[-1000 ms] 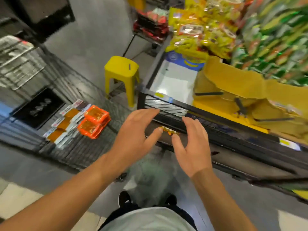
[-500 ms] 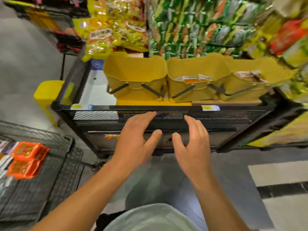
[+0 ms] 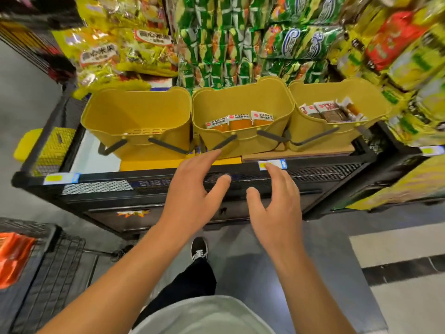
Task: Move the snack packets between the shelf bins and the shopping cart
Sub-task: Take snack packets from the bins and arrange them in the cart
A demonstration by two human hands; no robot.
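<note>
Both hands empty, fingers released and spread: left hand (image 3: 192, 189), right hand (image 3: 277, 203), hovering side by side in front of the shelf (image 3: 168, 184). Three yellow bins just beyond the fingertips: left bin (image 3: 134, 112) shows no packets, middle bin (image 3: 243, 102) holds orange snack packets (image 3: 238, 121), right bin (image 3: 337, 95) holds brown packets (image 3: 330, 112). Shopping cart (image 3: 55, 261) sits well left of the left hand, with orange packets (image 3: 13, 256) inside

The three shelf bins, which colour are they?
Yellow, with dark grey handles; the head view shows the shelf bins best.
</note>
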